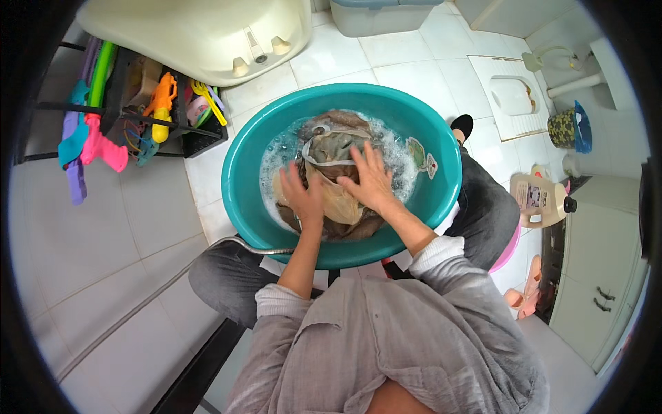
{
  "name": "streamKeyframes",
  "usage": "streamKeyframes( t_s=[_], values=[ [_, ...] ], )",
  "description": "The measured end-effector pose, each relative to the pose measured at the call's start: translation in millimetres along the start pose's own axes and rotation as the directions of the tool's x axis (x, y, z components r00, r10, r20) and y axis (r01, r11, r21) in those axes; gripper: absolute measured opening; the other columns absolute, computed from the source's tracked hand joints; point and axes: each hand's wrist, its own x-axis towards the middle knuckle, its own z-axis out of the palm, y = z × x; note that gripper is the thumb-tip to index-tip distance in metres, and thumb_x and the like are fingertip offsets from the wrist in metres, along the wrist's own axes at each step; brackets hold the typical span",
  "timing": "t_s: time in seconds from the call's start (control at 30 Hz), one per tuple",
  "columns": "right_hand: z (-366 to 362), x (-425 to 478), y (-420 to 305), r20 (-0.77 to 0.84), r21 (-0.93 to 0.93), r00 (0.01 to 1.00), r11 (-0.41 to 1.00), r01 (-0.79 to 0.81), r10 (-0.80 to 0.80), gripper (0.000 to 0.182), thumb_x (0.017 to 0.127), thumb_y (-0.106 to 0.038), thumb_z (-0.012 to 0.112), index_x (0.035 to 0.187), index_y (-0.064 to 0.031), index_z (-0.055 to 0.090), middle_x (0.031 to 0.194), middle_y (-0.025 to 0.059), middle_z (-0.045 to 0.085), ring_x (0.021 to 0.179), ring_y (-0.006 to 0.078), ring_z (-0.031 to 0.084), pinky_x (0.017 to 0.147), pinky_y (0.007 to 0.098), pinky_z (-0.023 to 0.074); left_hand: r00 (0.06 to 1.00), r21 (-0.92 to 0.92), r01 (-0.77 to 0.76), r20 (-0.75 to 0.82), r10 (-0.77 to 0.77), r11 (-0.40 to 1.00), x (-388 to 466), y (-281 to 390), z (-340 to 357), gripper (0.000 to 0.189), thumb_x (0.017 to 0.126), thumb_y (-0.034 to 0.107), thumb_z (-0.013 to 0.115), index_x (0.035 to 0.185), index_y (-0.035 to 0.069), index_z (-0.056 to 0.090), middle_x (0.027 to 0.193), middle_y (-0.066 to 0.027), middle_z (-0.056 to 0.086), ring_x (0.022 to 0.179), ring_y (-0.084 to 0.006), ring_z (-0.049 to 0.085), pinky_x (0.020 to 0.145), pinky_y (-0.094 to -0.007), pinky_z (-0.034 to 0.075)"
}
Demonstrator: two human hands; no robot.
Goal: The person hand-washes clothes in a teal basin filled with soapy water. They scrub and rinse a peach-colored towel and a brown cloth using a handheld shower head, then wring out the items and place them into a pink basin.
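Before me stands a large teal plastic tub (247, 227) of sudsy water, with wet brown cloth (357, 227) heaped in its middle. A sheer tan piece of fabric (339, 202) and a greyish cloth with a white band (336, 150) lie on top of the heap. My left hand (304, 196) is over the left side of the cloth, fingers spread. On the right, my right hand (371, 178) is spread at the edge of the grey and tan cloth. Neither hand is closed round any fabric; whether the palms press on it is hard to tell.
A metal shower hose (243, 242) crosses the tub's near-left rim. Left stands a black rack (204, 139) with toy water guns (163, 103). A cream basin (207, 41) is at the back, a squat toilet (512, 95) far right. Right are a detergent jug (538, 202) and pink shoes (527, 290).
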Motion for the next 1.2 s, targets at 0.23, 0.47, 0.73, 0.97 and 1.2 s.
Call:
streamKeyframes(
  t_s=[0.23, 0.47, 0.73, 0.97, 1.2],
  values=[
    [84, 52, 50, 0.076, -0.134, 0.993, 0.988, -0.075, 0.086, 0.070, 0.084, -0.035, 0.055, 0.145, -0.0188, 0.026, 0.153, 0.0108, 0.016, 0.135, 0.0436, 0.020, 0.099, 0.0618, 0.0325, 0.920, 0.491, -0.298, 0.377, 0.109, 0.819, -3, -30, 66, 0.054, 0.076, 0.027, 0.060, 0.126, 0.013, 0.048, 0.129, -0.0206, 0.043, 0.111, -0.0363, 0.048, 0.081, -0.0544, 0.040],
    [143, 108, 109, 0.476, -0.127, 0.860, 0.982, -0.141, 0.186, 0.060, 0.085, -0.033, 0.056, 0.139, -0.0127, 0.040, 0.141, 0.0153, 0.041, 0.126, 0.0392, 0.041, 0.099, 0.0486, 0.0383, 0.543, 0.625, -0.063, 0.675, -0.499, 0.778, 68, -35, 114, 0.037, 0.082, 0.033, 0.058, 0.109, 0.009, 0.061, 0.104, -0.0212, 0.062, 0.085, -0.0362, 0.062, 0.072, -0.0437, 0.050],
    [73, 104, 93, 0.128, 0.513, 0.972, 0.826, -0.234, 0.196, 0.077, 0.074, -0.044, 0.071, 0.131, 0.0010, 0.045, 0.127, 0.0252, 0.052, 0.117, 0.0343, 0.051, 0.099, 0.0352, 0.0391, 0.889, 0.350, 0.000, 0.430, -0.161, 0.937, 52, -15, 69, 0.031, 0.082, 0.034, 0.059, 0.097, 0.006, 0.062, 0.094, -0.0176, 0.061, 0.090, -0.0361, 0.058, 0.078, -0.0452, 0.047],
    [36, 22, 62, 0.269, 0.301, 0.885, 0.840, -0.452, 0.380, 0.068, 0.064, -0.042, 0.074, 0.112, 0.0031, 0.060, 0.103, 0.0221, 0.065, 0.097, 0.0319, 0.063, 0.085, 0.0384, 0.0481, 0.854, -0.021, 0.316, 0.441, -0.275, 0.948, 9, 16, 1, 0.026, 0.079, 0.027, 0.064, 0.084, 0.002, 0.061, 0.077, -0.0088, 0.058, 0.076, -0.0244, 0.056, 0.069, -0.0365, 0.045],
    [-56, -10, 15, 0.021, 0.678, 0.986, 0.723, -0.134, 0.163, 0.043, 0.060, -0.034, 0.075, 0.089, -0.0031, 0.069, 0.077, 0.0114, 0.068, 0.073, 0.0209, 0.065, 0.070, 0.0310, 0.0500, 0.736, -0.630, 0.669, 0.489, -0.468, 0.394, 39, 95, -54, 0.023, 0.074, 0.020, 0.066, 0.087, 0.001, 0.064, 0.079, -0.0078, 0.062, 0.073, -0.0187, 0.059, 0.067, -0.0298, 0.048]
  ],
)
